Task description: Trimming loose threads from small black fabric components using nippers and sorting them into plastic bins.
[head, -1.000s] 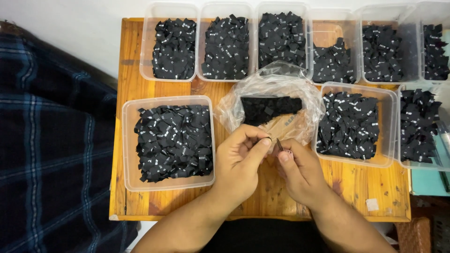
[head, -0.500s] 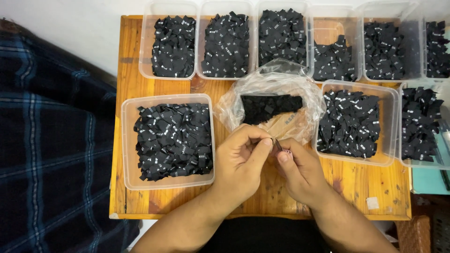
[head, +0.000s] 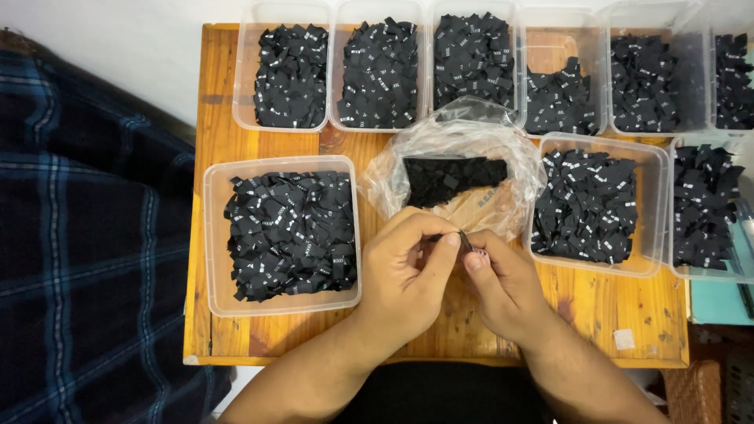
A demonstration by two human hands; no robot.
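Between both hands (head: 452, 271), a small black label (head: 465, 241).

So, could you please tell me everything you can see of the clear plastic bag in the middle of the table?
The clear plastic bag is thin, crinkled film, open and slumped on the wooden table. A heap of small black labels lies inside. It sits between the lidless tubs, and the left hand and right hand work at its near edge.

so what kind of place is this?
Likely a small garment-label sorting station, maybe home-based: a wooden table, clear plastic tubs of small black labels, both hands pinching one by a plastic bag.
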